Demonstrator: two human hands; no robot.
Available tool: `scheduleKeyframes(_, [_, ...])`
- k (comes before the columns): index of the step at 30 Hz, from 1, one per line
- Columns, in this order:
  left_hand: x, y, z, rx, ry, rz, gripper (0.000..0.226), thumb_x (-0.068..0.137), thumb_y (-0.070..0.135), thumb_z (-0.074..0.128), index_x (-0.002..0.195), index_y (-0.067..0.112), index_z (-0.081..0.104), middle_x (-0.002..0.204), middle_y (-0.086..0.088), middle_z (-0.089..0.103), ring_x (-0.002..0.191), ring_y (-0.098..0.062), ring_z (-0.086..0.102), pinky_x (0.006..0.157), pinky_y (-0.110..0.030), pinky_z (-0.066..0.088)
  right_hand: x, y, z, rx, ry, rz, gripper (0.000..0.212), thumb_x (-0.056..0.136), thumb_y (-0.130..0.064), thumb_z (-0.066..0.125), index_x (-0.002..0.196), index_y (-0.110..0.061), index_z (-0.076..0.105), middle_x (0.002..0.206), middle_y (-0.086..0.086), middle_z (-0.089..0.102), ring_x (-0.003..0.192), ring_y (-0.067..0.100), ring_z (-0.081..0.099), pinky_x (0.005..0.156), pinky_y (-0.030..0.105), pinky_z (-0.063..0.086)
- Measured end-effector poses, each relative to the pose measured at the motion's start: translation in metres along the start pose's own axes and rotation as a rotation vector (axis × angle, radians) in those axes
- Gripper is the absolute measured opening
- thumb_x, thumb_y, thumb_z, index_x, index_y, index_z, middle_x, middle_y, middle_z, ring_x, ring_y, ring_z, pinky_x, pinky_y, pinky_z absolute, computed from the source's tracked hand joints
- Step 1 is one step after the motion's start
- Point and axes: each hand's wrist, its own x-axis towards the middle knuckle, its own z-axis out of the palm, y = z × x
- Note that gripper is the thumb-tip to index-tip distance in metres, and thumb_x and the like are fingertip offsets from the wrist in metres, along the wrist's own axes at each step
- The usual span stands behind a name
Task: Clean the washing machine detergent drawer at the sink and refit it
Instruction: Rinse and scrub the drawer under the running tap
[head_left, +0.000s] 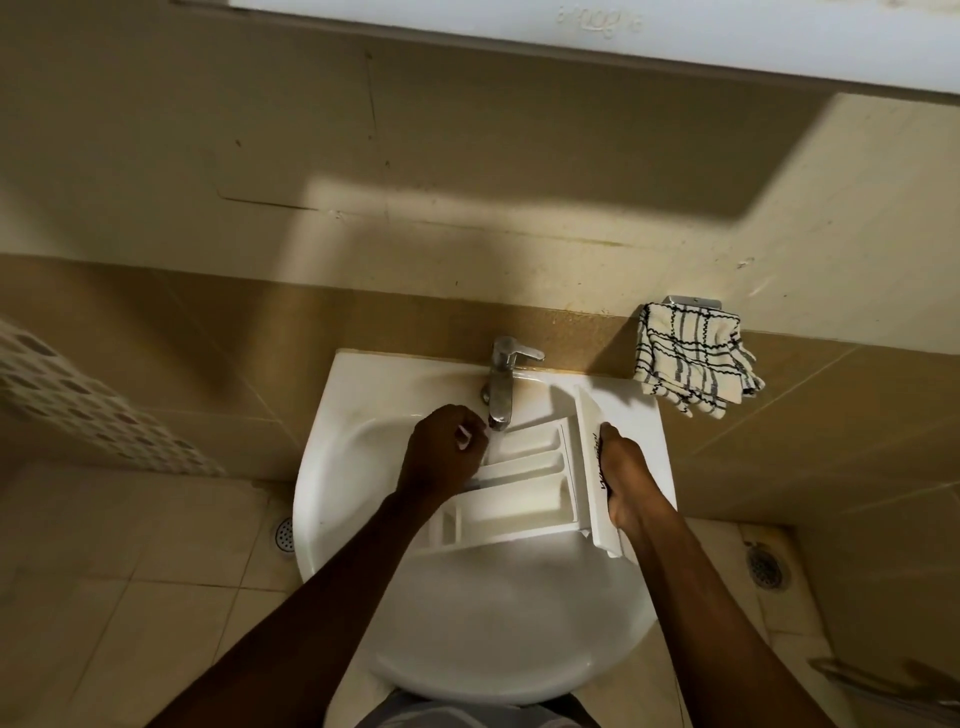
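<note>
Rinsing | our right hand (623, 478) grips the front panel of the detergent drawer (524, 483), which lies between our hands under the running tap (501, 384) | left hand (447, 452) curled at its rear end, hold unclear | risk, we judge: wet plastic slips, drawer knocks the sink (332, 519).

White sink (358, 395) with faucet (501, 384), drawer (524, 483)

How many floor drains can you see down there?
2: one floor drain on the tiles left of the sink, the other right of it. The sink or arms may hide more.
</note>
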Motion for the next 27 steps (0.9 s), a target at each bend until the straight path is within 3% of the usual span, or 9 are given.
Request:
scheduleKeyframes(3, [0.002,0.016,0.001,-0.017,0.083,0.154,0.023,0.089,0.027,0.055,0.084,0.008,0.067,0.079,-0.003,0.066,0.067,-0.015,0.058,0.06,-0.026,0.049,0.0,0.002,0.002,0.005,-0.014,-0.004,0.047,0.105,-0.04,0.033,0.121,-0.006,0.061,0.107,0.018,0.07,0.081,0.029,0.064,0.071,0.035,0.055])
scheduleKeyframes(7, [0.025,0.045,0.004,0.084,0.135,0.376,0.021,0.094,0.018,0.049,0.087,0.007,0.065,0.082,-0.005,0.063,0.076,-0.014,0.055,0.068,-0.025,0.042,0.0,0.003,0.001,-0.004,0.0,-0.015,0.046,0.106,-0.039,0.033,0.122,-0.005,0.059,0.097,0.014,0.067,0.076,0.026,0.062,0.061,0.03,0.049])
scheduleKeyframes(10, [0.054,0.062,0.012,0.23,0.084,0.524,0.02,0.096,0.022,0.056,0.101,0.006,0.067,0.102,-0.008,0.068,0.097,-0.021,0.062,0.085,-0.033,0.048,-0.001,0.004,0.001,-0.012,0.017,-0.009,0.046,0.106,-0.039,0.033,0.124,-0.005,0.058,0.099,0.014,0.066,0.076,0.024,0.061,0.057,0.028,0.045])
scheduleKeyframes(12, [0.071,0.068,0.017,0.373,-0.012,0.579,0.029,0.098,0.032,0.05,0.107,0.01,0.068,0.116,-0.007,0.068,0.114,-0.024,0.06,0.097,-0.038,0.044,-0.003,0.004,0.001,-0.005,0.022,-0.005,0.044,0.106,-0.038,0.033,0.123,-0.006,0.057,0.094,0.012,0.064,0.075,0.024,0.06,0.056,0.028,0.044])
scheduleKeyframes(16, [0.086,0.066,0.013,0.431,-0.137,0.597,0.039,0.102,0.038,0.041,0.098,0.011,0.068,0.097,-0.004,0.07,0.09,-0.023,0.065,0.09,-0.039,0.043,-0.01,0.003,0.001,0.011,0.026,-0.008,0.039,0.106,-0.036,0.032,0.111,-0.007,0.058,0.081,0.01,0.062,0.068,0.023,0.058,0.054,0.028,0.042])
scheduleKeyframes(20, [0.08,0.055,-0.003,0.395,-0.181,0.711,0.041,0.102,0.038,0.043,0.081,0.012,0.065,0.077,-0.001,0.064,0.075,-0.018,0.059,0.091,-0.032,0.036,-0.013,0.002,0.003,0.021,0.024,-0.007,0.041,0.106,-0.037,0.032,0.109,-0.007,0.061,0.081,0.011,0.064,0.068,0.024,0.06,0.056,0.03,0.046])
scheduleKeyframes(23, [0.072,0.044,-0.007,0.403,-0.176,0.772,0.043,0.101,0.041,0.043,0.081,0.011,0.069,0.08,-0.002,0.068,0.081,-0.018,0.063,0.089,-0.034,0.041,-0.013,0.002,0.005,0.027,0.029,-0.009,0.042,0.106,-0.038,0.032,0.111,-0.008,0.061,0.083,0.011,0.065,0.069,0.024,0.061,0.056,0.029,0.045])
scheduleKeyframes(27, [0.066,0.048,-0.008,0.388,-0.171,0.718,0.044,0.1,0.04,0.042,0.087,0.011,0.072,0.088,-0.003,0.073,0.088,-0.02,0.066,0.089,-0.036,0.046,-0.017,0.003,0.006,0.054,0.024,-0.018,0.044,0.106,-0.038,0.032,0.115,-0.006,0.061,0.088,0.011,0.067,0.07,0.024,0.061,0.056,0.027,0.046])
